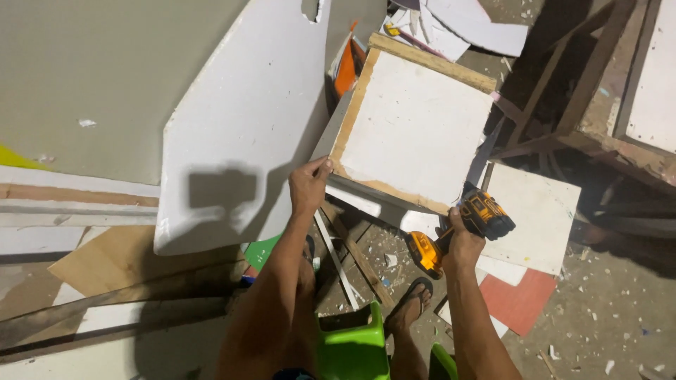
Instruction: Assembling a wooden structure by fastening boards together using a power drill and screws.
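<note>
My left hand grips the lower left corner of a square white panel with a wooden frame, which stands tilted in front of me. My right hand holds a yellow and black cordless drill by its handle. The drill's nose points at the panel's lower right edge, close to it or touching it. Both forearms reach out from the bottom of the view.
A large white cut board leans at the left against a grey sheet. Wood strips and offcuts lie at left. A green plastic stool is under me. White and red panels lie at right, with a wooden frame behind.
</note>
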